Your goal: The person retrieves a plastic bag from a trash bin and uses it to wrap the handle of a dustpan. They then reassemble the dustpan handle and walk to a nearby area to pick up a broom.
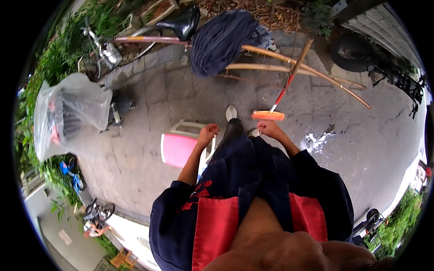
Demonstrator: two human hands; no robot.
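Note:
My left hand (208,133) is held out in front of me with its fingers curled in. It overlaps the pale frame of a pink-seated chair (177,150); I cannot tell whether they touch. My right hand (270,128) is closed too, thumb and fingers drawn together, just below the orange head of a broom (267,115) in the picture. Whatever either hand may hold is hidden or too small to make out. My shoes (231,113) stand on the paving between the hands.
Ahead, a bicycle (151,39) carries a dark bundle of strips (221,43). Long wooden poles (312,67) lie to its right. A plastic-covered vehicle (72,113) stands at left, a black tyre (352,52) at far right. Wet, shiny paving (318,141) lies right of me.

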